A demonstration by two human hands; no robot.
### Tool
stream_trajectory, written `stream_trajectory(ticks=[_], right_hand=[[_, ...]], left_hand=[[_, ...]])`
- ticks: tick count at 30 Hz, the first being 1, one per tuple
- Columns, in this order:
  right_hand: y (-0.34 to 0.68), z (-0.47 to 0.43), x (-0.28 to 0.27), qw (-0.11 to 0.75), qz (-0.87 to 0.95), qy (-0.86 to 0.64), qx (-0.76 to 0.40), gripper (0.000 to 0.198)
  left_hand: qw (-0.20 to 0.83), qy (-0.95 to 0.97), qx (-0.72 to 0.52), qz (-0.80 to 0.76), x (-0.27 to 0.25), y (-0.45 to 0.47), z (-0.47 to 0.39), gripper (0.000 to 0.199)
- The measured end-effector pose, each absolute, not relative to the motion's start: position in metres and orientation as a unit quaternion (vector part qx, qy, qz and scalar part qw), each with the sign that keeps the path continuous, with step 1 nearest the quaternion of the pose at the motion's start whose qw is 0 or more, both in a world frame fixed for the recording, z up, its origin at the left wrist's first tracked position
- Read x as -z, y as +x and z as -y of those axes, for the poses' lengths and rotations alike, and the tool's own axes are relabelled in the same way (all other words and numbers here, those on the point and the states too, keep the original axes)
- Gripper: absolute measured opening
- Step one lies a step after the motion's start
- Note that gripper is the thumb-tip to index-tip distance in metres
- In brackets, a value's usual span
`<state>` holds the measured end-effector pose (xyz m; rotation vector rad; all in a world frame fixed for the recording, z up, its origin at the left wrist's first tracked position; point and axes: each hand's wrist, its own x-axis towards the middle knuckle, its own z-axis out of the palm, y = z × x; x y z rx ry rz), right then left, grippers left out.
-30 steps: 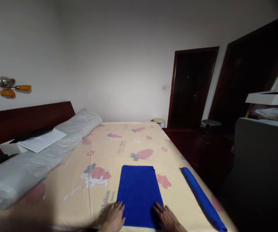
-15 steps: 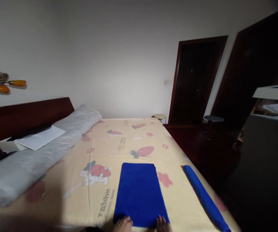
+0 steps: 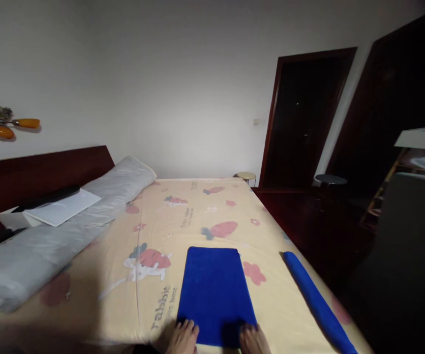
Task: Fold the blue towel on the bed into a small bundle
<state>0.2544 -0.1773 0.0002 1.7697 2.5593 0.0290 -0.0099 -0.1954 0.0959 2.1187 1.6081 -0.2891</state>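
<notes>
A flat blue towel, folded into a rectangle, lies on the bed in front of me. My left hand is at its near left corner, fingers bent over the edge. At the near right corner my right hand has its fingers curled in on the fabric. Both thumbs are mostly hidden, so how they pinch the edge is hard to see. Off to the right, apart from both hands, a long rolled blue cloth rests along the bed's side.
The bed sheet is yellow with rabbits and carrots. A grey rolled bedding bundle lies along the headboard, with a white flat box on it. Stools stand near the door, and a dark grey cabinet is at right.
Both hands have shifted slightly up over the towel's near corners, and the right fingers have curled in. The view has moved slightly. The towel still lies flat.
</notes>
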Motion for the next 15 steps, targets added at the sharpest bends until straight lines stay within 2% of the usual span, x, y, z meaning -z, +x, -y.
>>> stream_trajectory(ticks=[4,11,15], right_hand=[[0.25,0.176,0.004,0.0,-0.858,0.509,0.069,0.042],[0.265,0.168,-0.014,0.0,-0.859,0.505,0.087,0.045],[0.272,0.167,-0.022,0.004,-0.848,0.521,0.092,0.049]], left_hand=[[0.247,0.762,0.121,-0.586,-0.095,0.003,0.2,0.056],[0.209,0.775,0.105,-0.587,-0.066,-0.026,0.193,0.066],[0.17,0.764,0.088,-0.616,-0.073,-0.037,0.191,0.064]])
